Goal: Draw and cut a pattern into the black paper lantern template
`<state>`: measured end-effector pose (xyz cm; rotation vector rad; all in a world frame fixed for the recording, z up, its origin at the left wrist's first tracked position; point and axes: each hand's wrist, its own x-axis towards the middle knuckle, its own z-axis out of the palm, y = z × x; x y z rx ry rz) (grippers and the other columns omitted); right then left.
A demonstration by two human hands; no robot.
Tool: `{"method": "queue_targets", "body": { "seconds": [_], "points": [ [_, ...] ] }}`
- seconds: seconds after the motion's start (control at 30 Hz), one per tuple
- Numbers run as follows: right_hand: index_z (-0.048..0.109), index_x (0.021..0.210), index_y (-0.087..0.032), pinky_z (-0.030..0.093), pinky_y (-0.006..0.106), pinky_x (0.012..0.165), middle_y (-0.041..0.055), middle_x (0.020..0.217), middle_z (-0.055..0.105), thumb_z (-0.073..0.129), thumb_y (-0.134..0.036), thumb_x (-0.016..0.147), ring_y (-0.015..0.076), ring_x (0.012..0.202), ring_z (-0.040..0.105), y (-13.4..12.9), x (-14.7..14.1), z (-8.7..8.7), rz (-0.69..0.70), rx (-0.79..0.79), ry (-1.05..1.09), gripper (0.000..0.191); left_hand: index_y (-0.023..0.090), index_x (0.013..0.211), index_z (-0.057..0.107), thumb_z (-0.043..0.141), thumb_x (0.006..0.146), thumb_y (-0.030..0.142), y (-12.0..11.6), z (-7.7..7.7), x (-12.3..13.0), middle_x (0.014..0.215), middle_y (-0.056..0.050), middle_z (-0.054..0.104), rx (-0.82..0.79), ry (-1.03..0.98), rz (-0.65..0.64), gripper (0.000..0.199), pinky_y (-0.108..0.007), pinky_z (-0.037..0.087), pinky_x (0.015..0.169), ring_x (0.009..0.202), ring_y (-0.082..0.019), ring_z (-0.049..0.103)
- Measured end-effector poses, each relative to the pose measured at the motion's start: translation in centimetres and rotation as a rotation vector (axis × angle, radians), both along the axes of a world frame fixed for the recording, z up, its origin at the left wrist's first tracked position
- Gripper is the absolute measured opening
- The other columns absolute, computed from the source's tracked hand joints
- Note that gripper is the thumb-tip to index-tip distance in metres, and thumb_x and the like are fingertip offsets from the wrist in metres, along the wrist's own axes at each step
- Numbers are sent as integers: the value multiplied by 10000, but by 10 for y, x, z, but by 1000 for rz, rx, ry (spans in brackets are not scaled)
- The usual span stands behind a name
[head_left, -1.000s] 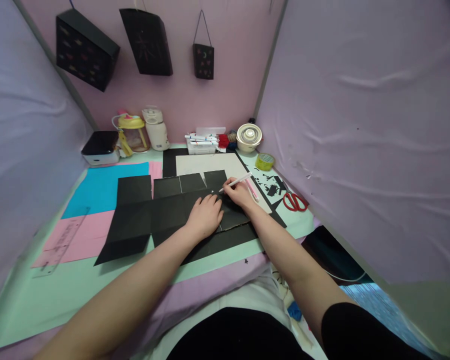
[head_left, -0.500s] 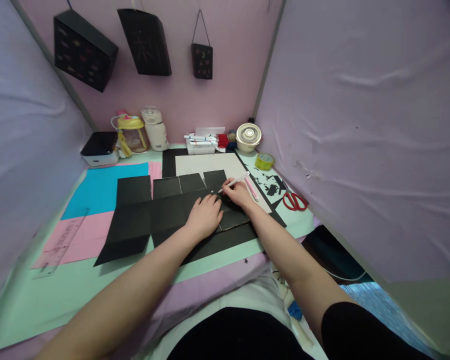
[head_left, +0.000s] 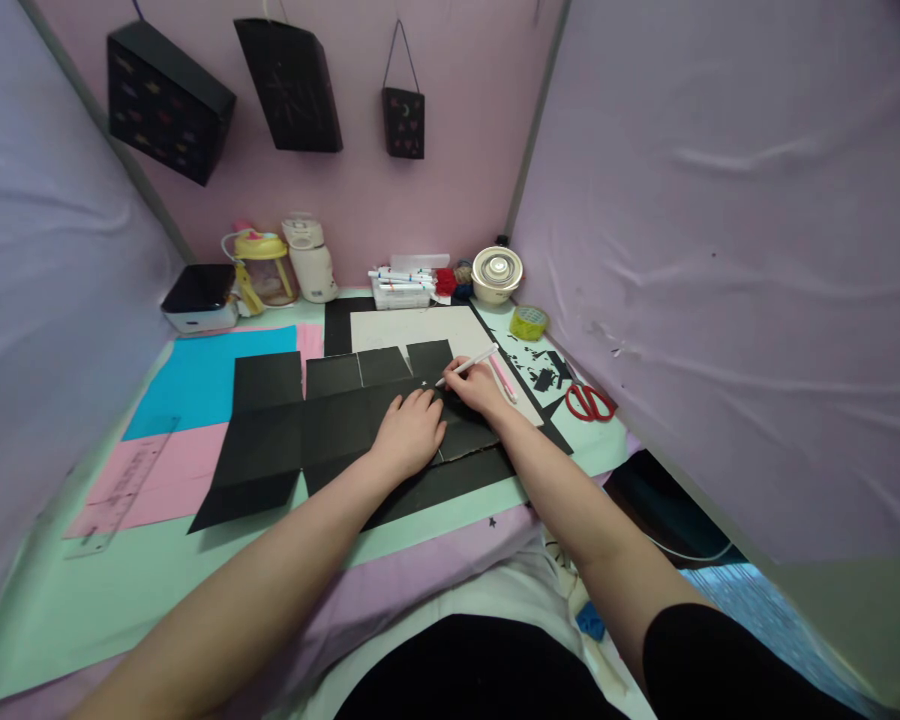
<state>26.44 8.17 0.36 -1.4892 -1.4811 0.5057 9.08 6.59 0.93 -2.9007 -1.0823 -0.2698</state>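
A sheet of black cardstock, creased and slit into flaps along its far edge, lies across the table. My left hand rests flat on it, fingers stretched out, pressing near its middle. Just to the right, my right hand grips a slim white pen-shaped tool, its tip down on the card near a small cut-out spot. Whether that tool is a pen or a craft knife is too small to tell. A pink-and-white pen lies beside my right hand on a white board.
Red-handled scissors, a yellow tape roll and black paper scraps lie to the right. Blue paper, pink paper and a clear ruler are left. Markers, a bowl and bottles line the back.
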Motion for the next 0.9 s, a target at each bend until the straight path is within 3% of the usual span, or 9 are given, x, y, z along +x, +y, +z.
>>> {"method": "queue_targets", "body": {
  "seconds": [0.67, 0.9],
  "points": [
    [618, 695, -210, 439, 250, 638, -31, 609, 654, 546, -235, 768, 145, 613, 601, 1, 1, -2, 1, 3, 25, 105, 149, 1252, 567, 418, 964, 289, 0, 0, 0, 1373, -148, 548, 13, 9, 3, 353, -497, 369, 1070, 1313, -296, 448],
    [555, 690, -223, 457, 264, 678, -20, 629, 596, 506, -329, 812, 159, 644, 570, 3, 5, -3, -293, 254, 115, 169, 142, 1254, 570, 416, 964, 282, -1, 1, -1, 1390, -150, 540, 20, 11, 1, 357, -501, 377, 1065, 1316, -297, 448]
  ]
}}
